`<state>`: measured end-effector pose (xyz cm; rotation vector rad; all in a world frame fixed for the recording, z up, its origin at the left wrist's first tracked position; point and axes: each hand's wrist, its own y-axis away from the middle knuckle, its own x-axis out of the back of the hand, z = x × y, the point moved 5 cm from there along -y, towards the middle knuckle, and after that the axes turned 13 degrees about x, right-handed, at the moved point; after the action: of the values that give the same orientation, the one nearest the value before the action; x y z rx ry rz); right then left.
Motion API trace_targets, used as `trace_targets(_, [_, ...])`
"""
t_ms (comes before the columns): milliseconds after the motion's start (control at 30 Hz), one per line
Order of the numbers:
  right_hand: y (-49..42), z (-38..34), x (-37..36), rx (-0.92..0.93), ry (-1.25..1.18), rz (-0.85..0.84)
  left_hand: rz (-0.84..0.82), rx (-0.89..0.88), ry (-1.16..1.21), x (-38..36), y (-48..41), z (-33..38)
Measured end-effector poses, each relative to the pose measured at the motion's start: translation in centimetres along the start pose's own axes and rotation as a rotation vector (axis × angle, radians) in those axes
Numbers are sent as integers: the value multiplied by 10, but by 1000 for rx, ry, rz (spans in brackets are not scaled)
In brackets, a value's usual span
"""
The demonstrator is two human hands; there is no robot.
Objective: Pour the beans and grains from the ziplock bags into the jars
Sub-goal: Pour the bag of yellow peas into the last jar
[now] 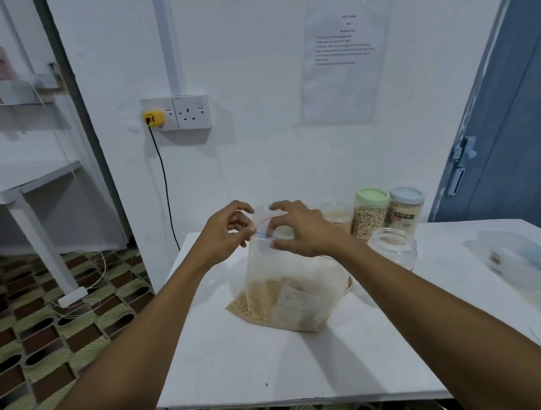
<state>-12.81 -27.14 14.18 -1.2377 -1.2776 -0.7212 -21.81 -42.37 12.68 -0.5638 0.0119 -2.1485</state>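
White table [299,357], lower centre of frame. Printed notice [344,61], upper right on the wall; text too blurred to read.

Ziplock bag [296,280], centre, upright on the table, pale grains in its bottom.

Left hand [224,234] and right hand [297,228]: forearms extended, fingers and thumbs pinching the bag's top seal from either side.

Empty jar [393,249], lidless, right of the bag. Behind it a green-lidded jar [370,215] and a blue-lidded jar [406,211], both filled; the latter's dark label is illegible.
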Motion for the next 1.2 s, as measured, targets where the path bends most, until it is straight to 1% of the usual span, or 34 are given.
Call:
trace_targets(133, [-28,-12,-5,123,-28,18,42,78,149,15,11,-19])
trace_targets(200, [-38,-12,-7,115,-83,17,20,141,124,20,16,-40])
trace_targets(233, [-41,-10,-5,85,-116,29,6,174,55,21,17,-54])
trace_targets(300, [-42,-7,-2,31,-164,77,-36,217,-173,18,17,-86])
trace_targets(367, [-39,-4,2,-2,-200,139,-123,258,-381,6,17,-117])
trace_targets(433, [-35,2,6,-28,-245,184,-188,326,-486,-9,20,-142])
trace_targets(467, [-32,5,7,-39,-256,205,-193,337,-490,-16,20,-151])
trace_targets(567, [-26,12,12,-71,-287,256,-156,292,-420,-28,23,-152])
trace_targets(700, [-21,10,27,-101,-362,345,-99,325,-222,-31,27,-145])
trace_targets(767, [-21,7,38,-100,-388,364,-107,371,-26,-30,32,-141])
trace_targets(833, [-19,7,49,-102,-389,372,-166,411,173,-31,38,-139])
trace_targets(867, [-17,8,55,-104,-395,379,-170,411,225,-31,41,-137])
trace_targets(900, [-14,10,61,-106,-417,391,-150,396,251,-30,43,-136])
trace_targets(1033, [-4,17,79,-108,-489,420,1,316,236,-20,39,-125])
trace_targets(1200, [9,40,103,-167,-524,494,111,253,185,-9,22,-94])
